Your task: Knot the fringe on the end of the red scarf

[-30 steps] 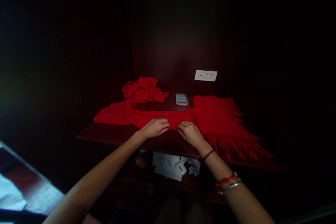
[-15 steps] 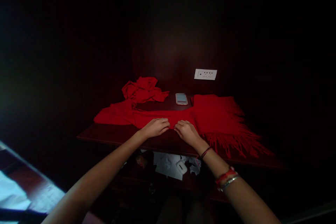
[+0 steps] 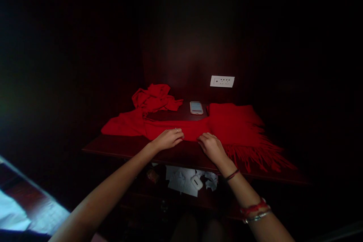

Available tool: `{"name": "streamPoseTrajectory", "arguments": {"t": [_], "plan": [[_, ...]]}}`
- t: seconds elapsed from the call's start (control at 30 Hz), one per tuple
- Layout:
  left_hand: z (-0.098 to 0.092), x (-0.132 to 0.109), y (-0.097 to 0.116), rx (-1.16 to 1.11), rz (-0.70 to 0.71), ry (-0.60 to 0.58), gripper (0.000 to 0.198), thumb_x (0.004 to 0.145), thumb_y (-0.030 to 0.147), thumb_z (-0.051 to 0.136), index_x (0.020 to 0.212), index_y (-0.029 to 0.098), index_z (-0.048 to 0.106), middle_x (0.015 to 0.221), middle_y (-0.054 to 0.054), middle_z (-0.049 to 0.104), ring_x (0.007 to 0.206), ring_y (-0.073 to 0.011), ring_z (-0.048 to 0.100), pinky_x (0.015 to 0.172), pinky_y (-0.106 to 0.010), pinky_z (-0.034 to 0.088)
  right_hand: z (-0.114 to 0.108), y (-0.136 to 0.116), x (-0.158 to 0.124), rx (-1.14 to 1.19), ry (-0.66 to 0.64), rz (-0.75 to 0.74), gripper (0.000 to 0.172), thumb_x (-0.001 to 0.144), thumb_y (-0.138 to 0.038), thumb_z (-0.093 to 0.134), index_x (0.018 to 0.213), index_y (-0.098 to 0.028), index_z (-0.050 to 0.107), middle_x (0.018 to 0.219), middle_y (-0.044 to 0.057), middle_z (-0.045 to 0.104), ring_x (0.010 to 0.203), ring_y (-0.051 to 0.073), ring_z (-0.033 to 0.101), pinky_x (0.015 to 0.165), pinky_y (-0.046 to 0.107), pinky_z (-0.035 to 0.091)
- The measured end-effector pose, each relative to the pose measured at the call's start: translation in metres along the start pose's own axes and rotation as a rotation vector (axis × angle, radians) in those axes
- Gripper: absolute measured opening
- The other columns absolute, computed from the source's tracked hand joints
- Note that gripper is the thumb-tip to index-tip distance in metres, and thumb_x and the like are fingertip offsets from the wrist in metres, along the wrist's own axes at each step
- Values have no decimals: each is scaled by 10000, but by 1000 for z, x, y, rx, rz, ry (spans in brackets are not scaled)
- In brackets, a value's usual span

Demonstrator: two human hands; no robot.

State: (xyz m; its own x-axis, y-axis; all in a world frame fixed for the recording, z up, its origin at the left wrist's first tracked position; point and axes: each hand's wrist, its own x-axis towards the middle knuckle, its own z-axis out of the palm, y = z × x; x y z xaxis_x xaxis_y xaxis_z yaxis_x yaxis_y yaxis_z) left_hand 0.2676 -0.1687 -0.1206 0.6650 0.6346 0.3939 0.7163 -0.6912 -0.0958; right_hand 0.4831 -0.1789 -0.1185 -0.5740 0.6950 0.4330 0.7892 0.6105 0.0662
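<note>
A red scarf lies along the dark shelf top, with a narrow folded strip in the middle and a wider, flat fringed end on the right. At the strip's near edge my left hand is closed on the cloth, a ring on one finger. My right hand pinches the same edge a short way to the right, close to the fringed part. The fingertips of both hands are partly hidden. To the left, the cloth runs on into a loose, crumpled heap at the back.
Behind the strip lies a phone with its screen lit. A white socket panel is on the dark back wall. Below the shelf's front edge are papers, a small white case and crumpled paper.
My right hand has slid a little to the right along the scarf's near edge, widening the gap between my hands. My left hand stays almost where it was.
</note>
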Motion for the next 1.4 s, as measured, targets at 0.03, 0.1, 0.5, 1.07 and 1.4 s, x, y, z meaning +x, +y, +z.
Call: {"name": "streamPoseTrajectory", "arguments": {"t": [0.03,0.1,0.5,1.07,1.4], "plan": [[0,0,0,-16,-1,0,188,841,238,350,841,175,527,824,-33,521,773,-130,495,702,-216,384,0,1,0,-5,-6,14,178,816,-172,399,818,-180,576,785,49,564,771,143,490,705,240,344],[-1,0,1,-39,-3,-3,188,839,239,354,847,175,530,824,-31,524,771,-129,495,704,-215,383,-1,2,-1,-14,-19,22,189,817,-164,392,809,-181,580,775,46,563,762,138,496,702,232,348],[-12,31,-5,-129,47,-44,286,865,287,296,880,176,558,841,-32,571,805,-131,518,754,-226,371,-27,35,-2,85,-75,35,247,829,-230,383,970,-185,580,921,67,564,885,140,504,783,237,370],[-1,64,-11,-188,-335,-563,742,628,650,443,1240,247,333,1343,-117,222,1187,-358,214,858,-512,280,-3,85,-35,-84,-87,251,429,844,-399,280,1227,-229,374,1275,59,379,1181,190,293,947,391,239],[14,112,-14,-51,-185,-493,405,782,391,409,1130,195,478,1182,-105,459,1091,-232,405,880,-321,328,-3,85,-35,-109,-73,254,429,843,-397,267,1218,-230,389,1270,41,387,1169,194,309,941,380,249]]}}
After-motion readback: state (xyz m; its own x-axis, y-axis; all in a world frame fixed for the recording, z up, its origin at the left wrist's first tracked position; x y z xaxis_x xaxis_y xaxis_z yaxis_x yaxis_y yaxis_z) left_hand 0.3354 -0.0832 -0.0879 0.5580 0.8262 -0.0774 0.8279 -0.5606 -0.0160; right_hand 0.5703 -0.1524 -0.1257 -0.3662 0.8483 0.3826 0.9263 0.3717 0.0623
